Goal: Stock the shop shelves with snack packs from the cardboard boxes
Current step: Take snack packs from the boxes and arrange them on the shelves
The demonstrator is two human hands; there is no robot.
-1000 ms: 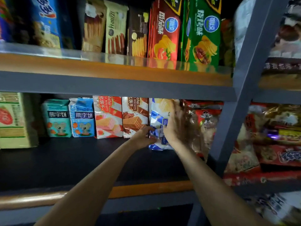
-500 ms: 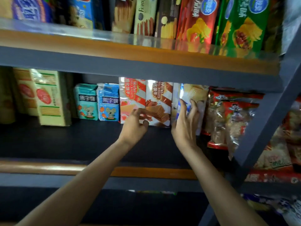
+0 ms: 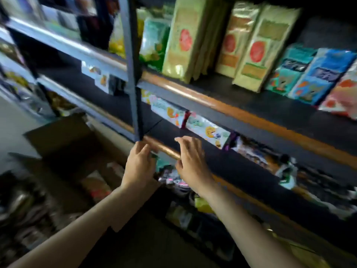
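Below both hands (image 3: 139, 165), cardboard box (image 3: 63, 144) seemingly open-topped.

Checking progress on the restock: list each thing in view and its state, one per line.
Left hand: empty, fingers loosely curled.
Right hand: empty, fingers relaxed.
Cardboard box: open, on the floor.
Yellow packs: upright on the shelf.
Blue packs: upright, beside them.

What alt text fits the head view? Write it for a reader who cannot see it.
Two bare, empty hands, left hand and right hand, reach toward the wooden front edge of a dark lower shelf. An open brown cardboard box sits lower left; tall pale-yellow snack packs stand on the shelf above. The image is motion-blurred.
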